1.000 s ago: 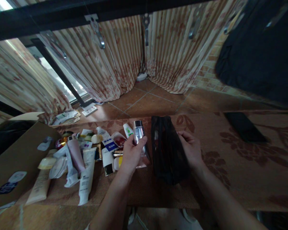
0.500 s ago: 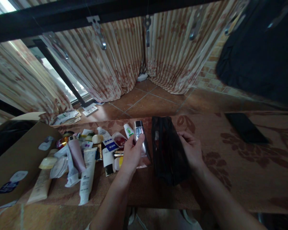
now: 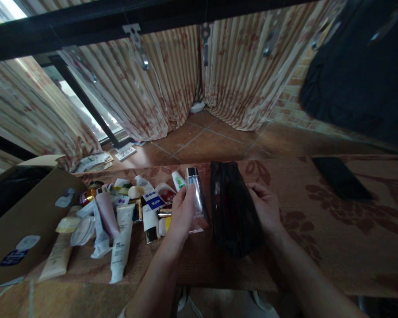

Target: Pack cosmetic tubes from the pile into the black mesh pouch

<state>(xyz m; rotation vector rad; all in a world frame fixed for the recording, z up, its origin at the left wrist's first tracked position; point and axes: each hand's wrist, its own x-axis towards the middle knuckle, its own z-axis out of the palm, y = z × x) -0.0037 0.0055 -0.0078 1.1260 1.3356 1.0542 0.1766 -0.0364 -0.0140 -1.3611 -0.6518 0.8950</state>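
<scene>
A shiny silver tube (image 3: 200,207) with a dark cap lies at the middle of the table. My left hand (image 3: 183,211) is closed at its left side, thumb along the tube's edge; the other fingers are mostly hidden. Just right of the tube sits a black mesh pouch (image 3: 235,212), its top open lengthwise, with dim contents I cannot make out. My right hand (image 3: 264,205) grips the pouch's right wall between thumb and fingers. Left of my left hand spreads a pile of cosmetics, among them a white tube (image 3: 122,243), a pink bottle (image 3: 106,212) and a beige tube (image 3: 58,256).
A cardboard box (image 3: 36,221) stands at the left end of the cloth-covered table (image 3: 318,256). A black phone (image 3: 341,176) lies at the right. Beyond the table are striped curtains (image 3: 172,84), a tiled floor (image 3: 215,141) and a dark hanging cloth (image 3: 358,79).
My left thumb has slid slightly left, from the silver tube's front toward its edge. The pouch and my right hand stay nearly still; the view has shifted a little.
</scene>
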